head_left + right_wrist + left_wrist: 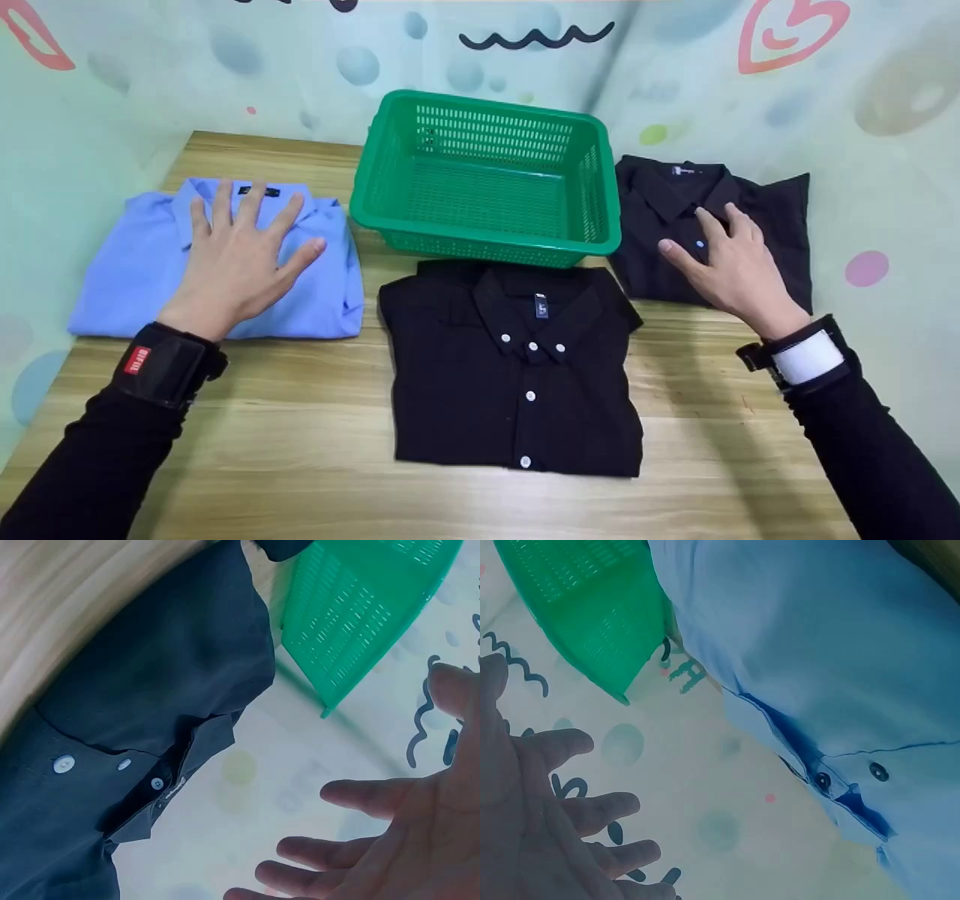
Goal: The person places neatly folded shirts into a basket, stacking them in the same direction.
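Note:
My left hand [238,259] hovers with spread fingers over a folded light blue shirt [142,262] at the left of the table. In the left wrist view the fingers are apart from the shirt's collar [780,742]. Over a folded black shirt [645,247] at the right, my right hand [739,266] is held with its fingers loosely extended. The right wrist view shows that hand's palm with nothing in it. Another folded black shirt [457,375] with white buttons lies front centre, collar toward the back.
A green plastic basket [487,240] with nothing in it stands at the back centre, between the two side shirts and behind the front one. Patterned light curtains [300,67] enclose the wooden table [300,435] at the back and sides.

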A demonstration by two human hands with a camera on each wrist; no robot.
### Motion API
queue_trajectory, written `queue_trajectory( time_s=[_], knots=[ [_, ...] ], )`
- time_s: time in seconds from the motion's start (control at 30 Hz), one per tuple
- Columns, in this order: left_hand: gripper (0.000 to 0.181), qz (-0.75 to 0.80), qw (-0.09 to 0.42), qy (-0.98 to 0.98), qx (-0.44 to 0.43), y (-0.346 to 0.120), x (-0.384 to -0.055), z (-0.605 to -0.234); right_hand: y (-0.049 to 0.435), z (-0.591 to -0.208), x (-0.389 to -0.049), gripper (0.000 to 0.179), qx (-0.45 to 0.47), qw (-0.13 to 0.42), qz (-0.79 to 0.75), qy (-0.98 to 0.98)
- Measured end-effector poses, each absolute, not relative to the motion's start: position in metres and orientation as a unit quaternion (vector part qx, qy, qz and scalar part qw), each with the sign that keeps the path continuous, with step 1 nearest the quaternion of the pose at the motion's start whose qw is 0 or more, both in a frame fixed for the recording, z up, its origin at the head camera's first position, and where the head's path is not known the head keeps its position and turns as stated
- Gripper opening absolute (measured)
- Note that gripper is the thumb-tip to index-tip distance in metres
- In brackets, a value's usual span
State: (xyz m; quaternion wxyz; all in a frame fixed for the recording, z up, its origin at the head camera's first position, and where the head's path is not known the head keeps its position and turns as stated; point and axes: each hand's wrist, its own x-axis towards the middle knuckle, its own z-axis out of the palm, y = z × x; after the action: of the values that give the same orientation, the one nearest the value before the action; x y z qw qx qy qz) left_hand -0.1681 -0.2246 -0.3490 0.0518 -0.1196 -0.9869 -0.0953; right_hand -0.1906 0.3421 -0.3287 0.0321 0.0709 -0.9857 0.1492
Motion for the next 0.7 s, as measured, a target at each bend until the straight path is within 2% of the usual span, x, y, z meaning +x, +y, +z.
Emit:
queue_trajectory(
  time_s=[0.43,0.7],
  knots=[
    [0.075,-0.09,0.034,-0.989,-0.116,-0.221,-0.172,-0.355,0.342,-0.336,-0.2,0.086,0.084,0.046,0.12,-0.988],
    [0.076,-0.089,0.033,-0.989,-0.116,-0.22,-0.173,-0.356,0.342,-0.342,-0.202,0.085,0.081,0.034,0.12,-0.989]
  ],
)
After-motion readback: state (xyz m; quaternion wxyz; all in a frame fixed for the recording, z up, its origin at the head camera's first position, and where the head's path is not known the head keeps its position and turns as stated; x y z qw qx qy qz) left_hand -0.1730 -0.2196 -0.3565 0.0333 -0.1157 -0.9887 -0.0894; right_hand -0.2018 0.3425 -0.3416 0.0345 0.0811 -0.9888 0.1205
